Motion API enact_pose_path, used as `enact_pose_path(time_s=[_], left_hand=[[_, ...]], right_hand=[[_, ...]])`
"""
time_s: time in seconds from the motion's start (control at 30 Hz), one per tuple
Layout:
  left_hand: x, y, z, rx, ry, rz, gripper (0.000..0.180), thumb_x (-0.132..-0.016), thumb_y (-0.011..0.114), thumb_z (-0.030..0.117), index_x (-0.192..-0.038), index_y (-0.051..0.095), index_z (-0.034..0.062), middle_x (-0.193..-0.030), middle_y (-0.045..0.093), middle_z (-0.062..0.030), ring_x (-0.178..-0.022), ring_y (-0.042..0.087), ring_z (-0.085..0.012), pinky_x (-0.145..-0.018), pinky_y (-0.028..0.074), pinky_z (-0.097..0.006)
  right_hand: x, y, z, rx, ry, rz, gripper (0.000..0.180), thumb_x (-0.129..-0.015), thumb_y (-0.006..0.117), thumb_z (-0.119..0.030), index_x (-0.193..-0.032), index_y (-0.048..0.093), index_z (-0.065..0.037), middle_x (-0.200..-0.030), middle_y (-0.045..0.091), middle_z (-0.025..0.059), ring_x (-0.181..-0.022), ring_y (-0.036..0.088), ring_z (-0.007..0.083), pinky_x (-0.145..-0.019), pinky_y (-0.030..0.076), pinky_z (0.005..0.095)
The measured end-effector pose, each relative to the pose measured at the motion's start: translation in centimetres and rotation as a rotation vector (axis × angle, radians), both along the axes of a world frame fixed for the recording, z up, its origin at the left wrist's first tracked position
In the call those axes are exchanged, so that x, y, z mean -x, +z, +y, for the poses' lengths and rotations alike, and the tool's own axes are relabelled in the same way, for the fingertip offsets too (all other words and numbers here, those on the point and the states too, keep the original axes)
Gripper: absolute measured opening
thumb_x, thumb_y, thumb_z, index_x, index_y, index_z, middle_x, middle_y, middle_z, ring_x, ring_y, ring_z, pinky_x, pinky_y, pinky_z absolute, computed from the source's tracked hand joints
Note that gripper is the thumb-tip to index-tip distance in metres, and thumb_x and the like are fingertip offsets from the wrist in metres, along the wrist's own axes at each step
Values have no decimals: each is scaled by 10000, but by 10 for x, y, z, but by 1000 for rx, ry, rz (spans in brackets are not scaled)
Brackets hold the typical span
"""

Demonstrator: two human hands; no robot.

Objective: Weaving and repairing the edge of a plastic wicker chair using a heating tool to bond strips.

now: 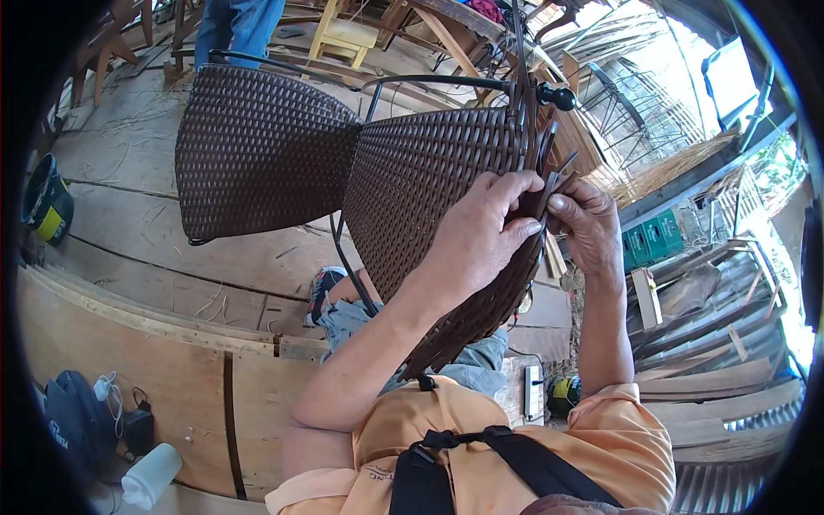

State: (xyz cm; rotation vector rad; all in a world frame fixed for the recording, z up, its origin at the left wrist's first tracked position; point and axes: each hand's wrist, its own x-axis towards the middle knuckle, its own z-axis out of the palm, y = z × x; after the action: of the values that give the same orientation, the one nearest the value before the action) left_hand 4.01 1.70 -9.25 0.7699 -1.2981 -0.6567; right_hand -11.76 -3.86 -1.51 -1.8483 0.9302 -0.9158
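A dark brown woven chair (266,146), with a wide woven panel (429,180) nearer me, leans across my lap on a thin black metal frame. Along the panel's right edge, loose flat weaving strips (549,163) stick up and outward. My left hand (485,227) is closed at this edge, thumb and forefinger pinching the strips there. Just to its right, my right hand (588,219) has its fingertips closed round the ends of the strips. The fingers partly hide where the strips enter the weave.
A dark bucket (49,202) stands on the plank floor at far left. Behind the chair are a person's jeans (240,30) and a small yellow wooden chair (343,34). To my right lie a green crate (652,240) and wood planks (712,386). A white cup (153,476) lies lower left.
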Motion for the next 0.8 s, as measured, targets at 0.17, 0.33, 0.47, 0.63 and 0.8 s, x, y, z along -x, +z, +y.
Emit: enact_pose_path(time_s=[0.17, 0.33, 0.47, 0.63, 0.8], left_hand=[[-3, 6, -2, 2, 51, -57, 487, -763, 701, 36, -1212, 518, 88, -921, 541, -125, -814, 567, -229, -737, 490, -323], [-4, 3, -9, 1, 23, -98, 505, -766, 705, 55, -1228, 503, 80, -924, 552, -134, -793, 570, -242, -720, 487, -328], [10, -16, -5, 79, 157, 232, 431, -796, 681, 73, -1193, 516, 42, -900, 563, -121, -777, 580, -232, -698, 486, -314], [43, -57, 48, 115, 300, 1, 397, -781, 676, 83, -1152, 546, 31, -927, 551, -139, -839, 559, -251, -698, 473, -336], [61, -72, 61, 166, 413, -169, 543, -728, 711, 103, -1232, 520, 40, -957, 534, -128, -792, 528, -305, -713, 457, -392]], right_hand=[[-4, 4, 7, 78, -80, 114, 141, -831, 690, -140, -859, 665, -4, -664, 550, -21, -573, 455, 56, -516, 376, 199], [-9, 4, 9, 203, -173, 293, 181, -832, 701, -190, -857, 659, -16, -662, 538, -43, -573, 438, 43, -511, 359, 191], [-11, 5, 5, 18, -48, 131, 202, -840, 695, -204, -881, 641, -14, -664, 531, -42, -574, 418, 35, -517, 354, 190], [-11, 6, 7, 97, -57, 239, 189, -889, 631, -194, -970, 593, -27, -741, 541, -46, -630, 427, 27, -560, 353, 175], [-12, 11, 8, 69, -21, 262, 152, -916, 585, -171, -992, 568, -39, -760, 515, -56, -647, 408, 20, -565, 330, 170]])
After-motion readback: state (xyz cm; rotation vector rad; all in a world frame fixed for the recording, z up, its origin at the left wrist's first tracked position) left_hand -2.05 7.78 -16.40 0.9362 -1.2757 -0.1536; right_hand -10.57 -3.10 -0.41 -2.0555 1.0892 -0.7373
